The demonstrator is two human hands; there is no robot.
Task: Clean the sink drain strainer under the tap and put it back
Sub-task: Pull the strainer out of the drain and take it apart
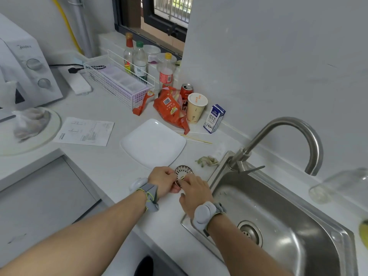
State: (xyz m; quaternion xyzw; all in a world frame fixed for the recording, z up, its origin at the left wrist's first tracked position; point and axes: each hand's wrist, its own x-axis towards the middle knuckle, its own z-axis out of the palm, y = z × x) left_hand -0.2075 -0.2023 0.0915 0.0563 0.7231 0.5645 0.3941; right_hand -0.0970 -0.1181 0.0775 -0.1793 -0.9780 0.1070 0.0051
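Observation:
The round metal drain strainer (183, 170) rests on the white counter just left of the steel sink (282, 208). My left hand (163, 181) grips its left rim. My right hand (194, 191) pinches the small knob at its centre, hiding the strainer's near half. The curved steel tap (294, 128) rises at the sink's back corner with no water running. The sink's drain hole (250, 233) lies open at the bottom of the basin.
A white square plate (153, 143) lies just behind the strainer. A scrap of food waste (207, 161) sits near the tap base. Snack bags, a paper cup (196, 107), a milk carton (214, 118) and bottles stand further back. A glass jar (340, 185) lies right of the sink.

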